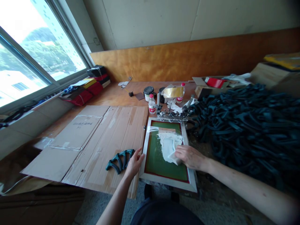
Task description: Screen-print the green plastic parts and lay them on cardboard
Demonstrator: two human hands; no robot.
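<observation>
White-smeared scraper [176,158], head view: gripped in the right hand [189,157], against the green screen [154,159], with paste [165,148] left of the knuckles. Judged it light, stiff, slick where coated; probably best taken by the edge away from the paste. Held the left hand [134,165] loosely spread beside the frame [192,182], with dark curved pieces [118,160] just to its left; could not tell of any contact.

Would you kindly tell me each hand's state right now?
Left hand: open, beside dark teal curved pieces.
Right hand: closed, holding a white paste-smeared scraper.
</observation>
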